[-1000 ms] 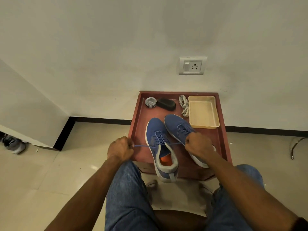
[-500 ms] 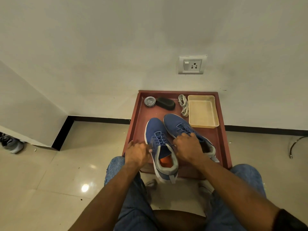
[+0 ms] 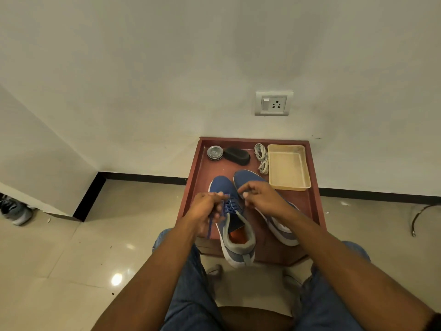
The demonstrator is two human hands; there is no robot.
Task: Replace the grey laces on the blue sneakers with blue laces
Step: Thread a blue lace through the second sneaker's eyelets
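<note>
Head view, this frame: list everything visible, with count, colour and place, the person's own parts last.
table: 1, reddish-brown, against the wall
sneakers: 2, blue with grey collars, side by side on the table's near half
blue lace: 1 seen, threaded in the left sneaker, one end trailing down through the left hand
grey laces: 1 bundle, table's far side, beside the tray
tray: 1, beige, table's far right corner
tin: 1, silvery, round, table's far left corner
brush: 1, black, right of the tin
socket: 1, white-grey, on the wall
grey shoe: 1, floor, far left
left hand: holds the blue lace
right hand: fingers curled above the laced sneaker; lace in it not discernible
legs: 2, blue jeans, bottom
</note>
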